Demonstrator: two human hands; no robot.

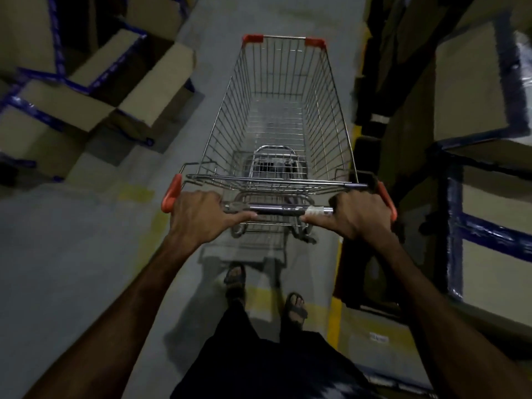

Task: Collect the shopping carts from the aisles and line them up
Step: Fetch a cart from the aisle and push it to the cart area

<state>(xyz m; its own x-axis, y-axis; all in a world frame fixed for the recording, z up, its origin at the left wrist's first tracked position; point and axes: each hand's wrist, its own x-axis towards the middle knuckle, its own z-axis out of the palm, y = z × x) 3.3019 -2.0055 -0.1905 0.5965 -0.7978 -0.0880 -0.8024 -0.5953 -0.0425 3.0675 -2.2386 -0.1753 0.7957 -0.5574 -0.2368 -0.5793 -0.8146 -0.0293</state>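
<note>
A wire shopping cart (280,110) with red corner caps stands straight ahead of me in a dim aisle, its basket holding nothing. Its metal handle bar (282,209) runs across the middle of the view. My left hand (198,216) grips the bar near the left red end cap. My right hand (359,213) grips it near the right red end cap. Both arms reach forward, and my sandalled feet show on the floor behind the cart.
Blue-framed racks with cardboard boxes (86,82) line the left side. More blue racking and boxes (472,90) stand close on the right. The grey floor (72,254) has yellow line markings (335,306) along the right rack's foot. The aisle runs on ahead of the cart.
</note>
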